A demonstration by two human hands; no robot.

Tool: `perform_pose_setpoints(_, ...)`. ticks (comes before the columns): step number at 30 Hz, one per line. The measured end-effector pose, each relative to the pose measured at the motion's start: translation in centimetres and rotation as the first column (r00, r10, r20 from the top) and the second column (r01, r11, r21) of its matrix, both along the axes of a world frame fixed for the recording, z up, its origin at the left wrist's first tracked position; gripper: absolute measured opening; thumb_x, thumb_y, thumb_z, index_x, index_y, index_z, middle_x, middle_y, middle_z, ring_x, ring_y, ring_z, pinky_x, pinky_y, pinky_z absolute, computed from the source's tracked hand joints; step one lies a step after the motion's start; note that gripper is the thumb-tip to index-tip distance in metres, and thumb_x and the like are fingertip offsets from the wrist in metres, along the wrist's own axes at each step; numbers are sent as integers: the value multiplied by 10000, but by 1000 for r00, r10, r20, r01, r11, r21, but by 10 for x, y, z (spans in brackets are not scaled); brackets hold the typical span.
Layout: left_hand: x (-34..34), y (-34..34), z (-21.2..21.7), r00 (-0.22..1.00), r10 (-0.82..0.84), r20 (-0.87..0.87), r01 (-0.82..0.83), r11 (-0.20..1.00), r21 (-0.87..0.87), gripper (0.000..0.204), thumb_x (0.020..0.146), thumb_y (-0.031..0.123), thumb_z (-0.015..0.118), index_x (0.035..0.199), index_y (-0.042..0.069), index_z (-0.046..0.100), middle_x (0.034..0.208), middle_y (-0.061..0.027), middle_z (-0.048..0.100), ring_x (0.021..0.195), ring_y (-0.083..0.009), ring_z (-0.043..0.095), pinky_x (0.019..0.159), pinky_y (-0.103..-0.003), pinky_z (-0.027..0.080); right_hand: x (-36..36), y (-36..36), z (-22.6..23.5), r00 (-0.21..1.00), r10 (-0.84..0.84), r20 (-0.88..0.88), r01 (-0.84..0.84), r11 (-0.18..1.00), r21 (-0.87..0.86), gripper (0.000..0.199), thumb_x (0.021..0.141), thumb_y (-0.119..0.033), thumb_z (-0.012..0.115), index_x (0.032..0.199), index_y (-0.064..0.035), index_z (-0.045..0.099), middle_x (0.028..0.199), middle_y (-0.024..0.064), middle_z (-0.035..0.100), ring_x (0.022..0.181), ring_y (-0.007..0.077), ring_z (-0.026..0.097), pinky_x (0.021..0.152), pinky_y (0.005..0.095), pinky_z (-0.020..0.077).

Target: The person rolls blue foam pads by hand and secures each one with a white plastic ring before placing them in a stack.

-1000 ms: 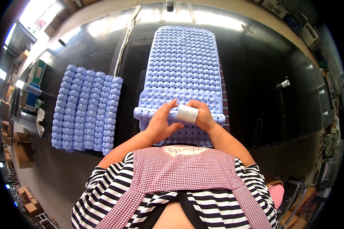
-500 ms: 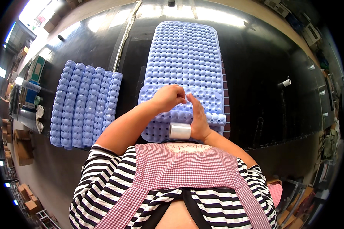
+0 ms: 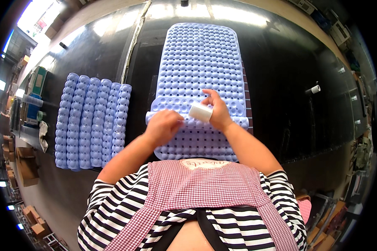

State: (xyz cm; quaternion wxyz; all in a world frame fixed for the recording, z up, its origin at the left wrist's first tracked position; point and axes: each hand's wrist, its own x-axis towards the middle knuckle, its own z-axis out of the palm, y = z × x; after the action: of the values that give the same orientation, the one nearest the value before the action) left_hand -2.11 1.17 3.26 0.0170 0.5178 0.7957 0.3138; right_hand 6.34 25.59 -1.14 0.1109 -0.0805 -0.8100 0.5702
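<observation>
A stack of light blue bubbled mats (image 3: pixel 201 62) lies lengthwise in front of me. Across its near part is a rolled-up mat (image 3: pixel 238 121), whose middle is covered by my hands. In my right hand (image 3: pixel 220 112) is a small roll of clear film (image 3: pixel 200 113), held tilted just over the rolled mat, with the index finger stretched out past it. My left hand (image 3: pixel 165 126) is closed near the rolled mat's left end. What its fingers pinch is too small and blurred to make out.
Several rolled blue mats (image 3: pixel 94 121) lie side by side on the black table (image 3: pixel 289 113) to the left. Farther left are boxes and a clear roll (image 3: pixel 32 100). A small white roll (image 3: pixel 315 89) sits at the right. Cardboard boxes (image 3: pixel 27 165) stand beyond the table.
My right hand has risen with the film roll from near my apron to above the rolled mat. My left hand has moved down and left, away from the right, uncovering the rolled mat's left end.
</observation>
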Motion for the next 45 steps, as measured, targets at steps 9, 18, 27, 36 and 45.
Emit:
perform_pose_setpoints(9, -31, 56, -31, 975, 70, -213, -140, 931, -337, 894, 809, 342, 801, 1557, 74, 391, 1634, -173, 348, 1505, -366, 323, 1211, -573, 224, -43, 23, 30, 986, 59, -156, -73, 993, -89, 181, 859, -161, 783, 986, -33, 762, 923, 68, 761, 848, 124, 699, 753, 293, 554)
perform_pose_setpoints(18, -126, 114, -1, 998, 8, -65, -36, 899, -437, 769, 702, 450, 882, 1377, 201, 611, 1611, -149, 396, 1516, -353, 302, 1214, -565, 235, -23, 15, -8, 947, 182, -263, -29, 868, 496, 432, 827, -233, 774, 1229, -82, 734, 1320, 128, 698, 1325, 309, 597, 1181, 483, 384)
perform_pose_setpoints(27, -131, 118, -49, 951, 203, -233, -180, 977, 115, 417, 873, 166, 731, 1277, 120, 641, 1316, -75, 634, 1250, -302, 554, 1096, -468, 397, -153, 81, -2, 994, -39, -98, 26, 991, -130, 254, 941, -271, 676, 1011, -59, 797, 856, 23, 741, 767, 96, 656, 673, 281, 523)
perform_pose_setpoints(36, -139, 120, -26, 987, 51, -150, -74, 985, -153, 538, 806, 256, 799, 1303, 121, 642, 1246, -98, 627, 1188, -310, 574, 1025, -464, 436, -128, 84, 3, 993, -13, -116, 5, 997, -73, 195, 911, -162, 676, 1006, -27, 780, 955, 76, 752, 861, 154, 690, 759, 299, 540)
perform_pose_setpoints(45, -51, 74, 0, 933, 100, 346, 40, 926, -374, 479, 850, 376, 793, 1218, 91, 676, 1262, -163, 601, 1131, -392, 605, 1000, -454, 490, 59, -1, 16, 895, 314, -317, -116, 850, 513, 444, 804, -264, 815, 1172, -32, 732, 1286, 174, 707, 1256, 335, 654, 1111, 500, 467)
